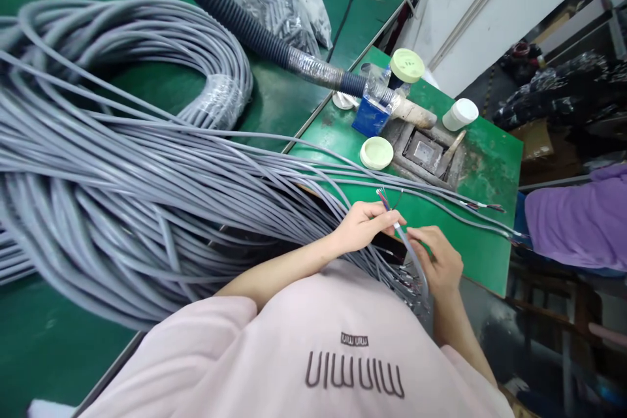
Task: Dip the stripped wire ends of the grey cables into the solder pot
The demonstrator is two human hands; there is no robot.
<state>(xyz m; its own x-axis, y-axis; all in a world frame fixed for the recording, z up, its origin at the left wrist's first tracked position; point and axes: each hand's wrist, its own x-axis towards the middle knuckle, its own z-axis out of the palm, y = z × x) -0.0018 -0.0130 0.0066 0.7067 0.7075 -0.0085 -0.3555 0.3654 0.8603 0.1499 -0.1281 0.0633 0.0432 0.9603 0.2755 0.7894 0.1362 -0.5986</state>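
Observation:
My left hand (pixel 366 227) pinches a grey cable (pixel 416 262) just behind its stripped end. Thin coloured wires (pixel 383 196) fan out past the fingertips, and a short white band (pixel 397 225) sits where the grey jacket begins. Lower along the same cable, my right hand (pixel 437 258) has its thumb and fingers curled against it. From there the cable bends down towards my body. Beneath my hands hang several more cable ends (pixel 404 281) with bared wires. A thick bundle of grey cables (pixel 196 189) runs in from the left under my left forearm.
Behind my hands stands a solder pot (pixel 425 150) with a scraper-like stick across it. A black hose (pixel 235 13) ends at a blue box (pixel 371 116). Nearby are a pale lid (pixel 377 153) and a white jar (pixel 460 114). A person in a purple top (pixel 578 219) is at right.

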